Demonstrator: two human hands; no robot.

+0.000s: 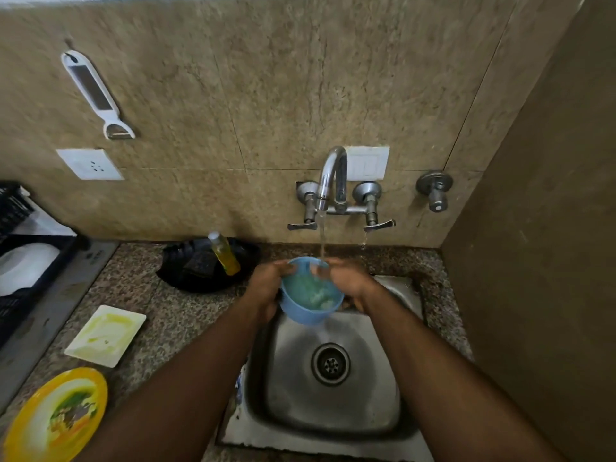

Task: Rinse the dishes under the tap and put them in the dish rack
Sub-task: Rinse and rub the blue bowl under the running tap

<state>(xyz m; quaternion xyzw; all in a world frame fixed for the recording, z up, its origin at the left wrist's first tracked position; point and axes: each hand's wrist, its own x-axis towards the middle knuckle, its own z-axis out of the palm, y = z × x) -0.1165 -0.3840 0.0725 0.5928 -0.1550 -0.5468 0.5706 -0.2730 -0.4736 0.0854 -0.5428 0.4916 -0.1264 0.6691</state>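
Observation:
A light blue bowl [308,296] is held over the back of the steel sink [333,408], tilted toward me, with water in it. My left hand [266,288] grips its left rim and my right hand [346,281] holds the right rim, fingers reaching inside. Water runs from the chrome tap [333,175] down onto the bowl's far edge. A dirty white square plate [106,335] and a soiled yellow round plate [56,416] lie on the granite counter at left. The dark dish rack [16,261] at the far left holds a white dish [26,266].
A black tray [186,278] with a sponge and a yellow soap bottle [225,256] sits behind the counter near the wall. A white peeler [95,95] hangs on the tiled wall above a socket [90,164]. A brown side wall closes the right.

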